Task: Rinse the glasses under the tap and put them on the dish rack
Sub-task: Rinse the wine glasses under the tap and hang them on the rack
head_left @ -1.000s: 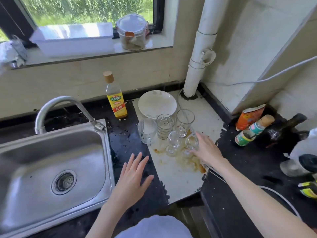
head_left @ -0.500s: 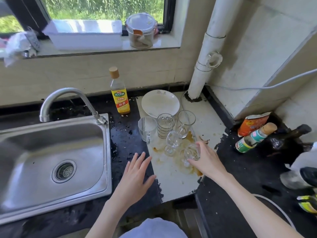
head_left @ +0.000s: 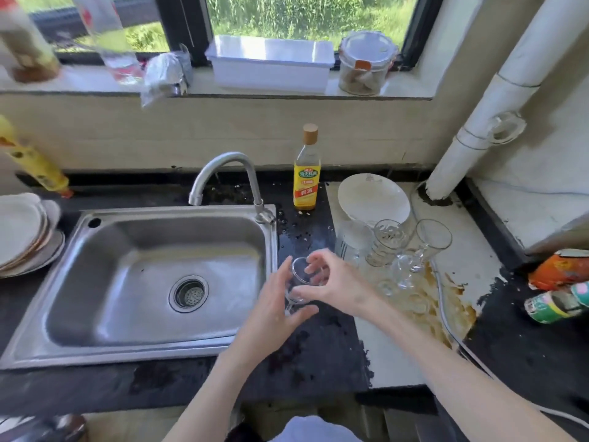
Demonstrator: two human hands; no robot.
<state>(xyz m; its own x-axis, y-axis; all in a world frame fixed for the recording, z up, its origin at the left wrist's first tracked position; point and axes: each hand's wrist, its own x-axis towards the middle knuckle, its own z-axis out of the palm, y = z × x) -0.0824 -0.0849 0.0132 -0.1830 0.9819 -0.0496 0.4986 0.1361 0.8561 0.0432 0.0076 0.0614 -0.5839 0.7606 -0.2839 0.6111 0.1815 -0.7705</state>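
Head view: both hands (head_left: pixel 331 283) hold one glass (head_left: pixel 302 279); four glasses (head_left: pixel 387 242) beside.

bright daylight via window (head_left: pixel 306 14) | blurred top-left | wide-angle bending at edges

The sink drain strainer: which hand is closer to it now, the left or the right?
Left. The left hand is over the sink's right rim, right of the drain strainer. The right hand is farther right, gripping the small glass over the black counter.
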